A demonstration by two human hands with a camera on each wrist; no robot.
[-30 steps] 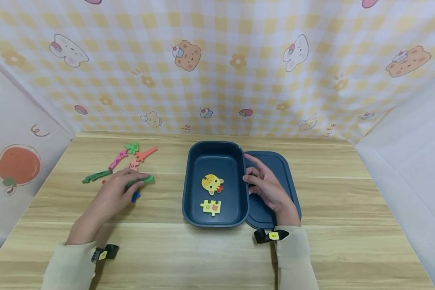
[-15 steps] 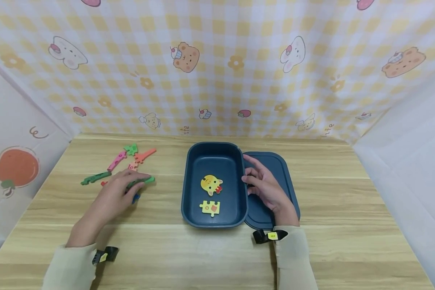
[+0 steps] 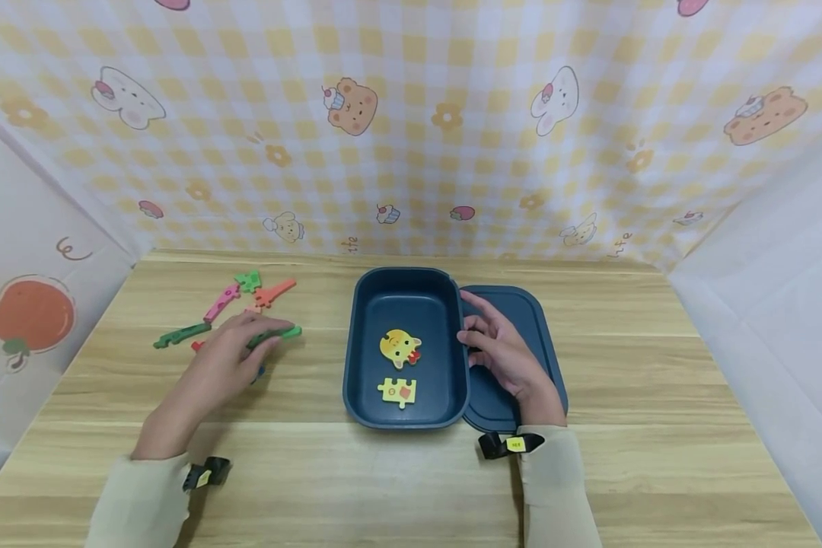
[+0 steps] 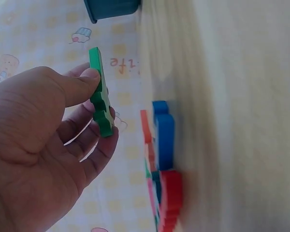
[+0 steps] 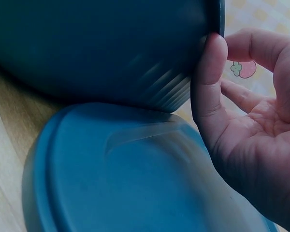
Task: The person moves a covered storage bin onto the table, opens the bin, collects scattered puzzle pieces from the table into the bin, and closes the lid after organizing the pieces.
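Note:
My left hand point(image 3: 229, 358) pinches a green puzzle piece point(image 4: 100, 92) between thumb and fingers, held above the table in the left wrist view. Below it lie a blue piece point(image 4: 165, 140) and a red piece point(image 4: 171, 198). At the centre of the head view stands a dark blue rectangular box point(image 3: 434, 411), holding a yellow animal-face puzzle piece point(image 3: 400, 349) and a yellow jigsaw piece point(image 3: 397, 392). My right hand point(image 3: 507, 358) touches the outside of the box's right wall, thumb just under the rim in the right wrist view.
The matching blue lid point(image 3: 520, 304) lies flat right of the box, partly under my right hand. Other puzzle pieces lie at the left: dark green point(image 3: 181, 335), pink point(image 3: 221, 303), light green point(image 3: 250, 281) and orange point(image 3: 274, 292). A checked cloth point(image 3: 411, 167) hangs behind the wooden table point(image 3: 644, 472).
My left hand has moved slightly right with the green puzzle piece, covering more of the blue piece in the head view. My right hand and the box stay in place.

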